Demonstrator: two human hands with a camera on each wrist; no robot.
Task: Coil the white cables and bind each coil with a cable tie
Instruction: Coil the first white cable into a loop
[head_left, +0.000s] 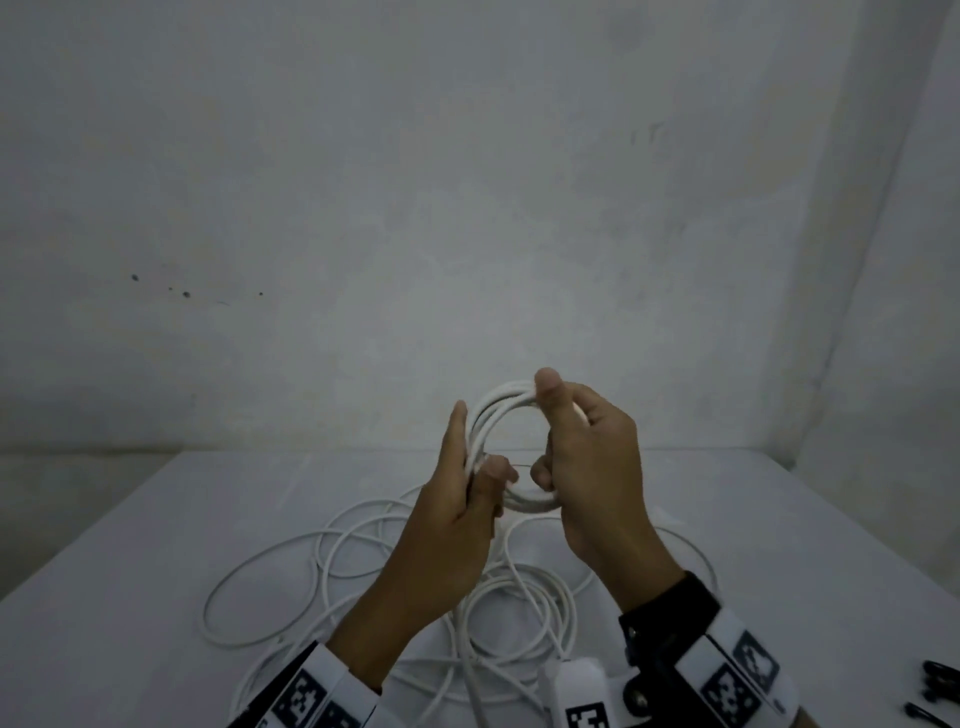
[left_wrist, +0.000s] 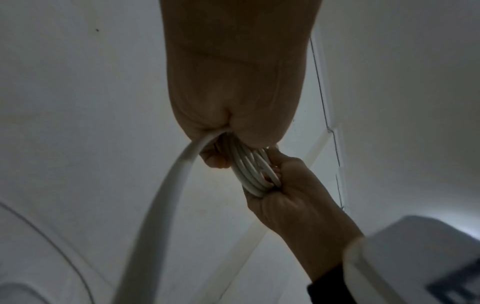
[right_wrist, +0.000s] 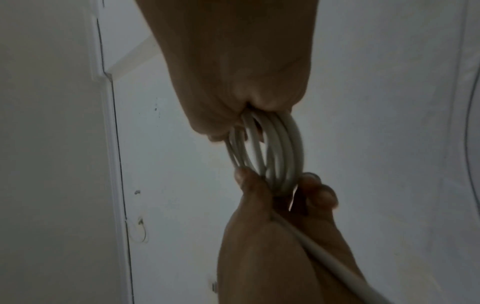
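Observation:
A small coil of white cable (head_left: 501, 410) is held upright above the table between both hands. My left hand (head_left: 467, 467) grips the coil's left side, thumb up along it and fingers curled round the strands. My right hand (head_left: 561, 441) grips the right side, thumb on the top and fingers wrapped through the ring. The left wrist view shows the coil (left_wrist: 249, 168) bunched between the two hands, with a loose strand (left_wrist: 166, 195) trailing down from the left hand (left_wrist: 233, 131). The coil (right_wrist: 270, 148) shows in the right wrist view too. Loose white cable (head_left: 363, 566) lies in loops on the table below.
The white table (head_left: 156, 545) stands against a pale wall, with another wall at the right. Small black objects (head_left: 935, 691) lie at the table's near right edge. Tagged bands sit on both wrists (head_left: 727, 670).

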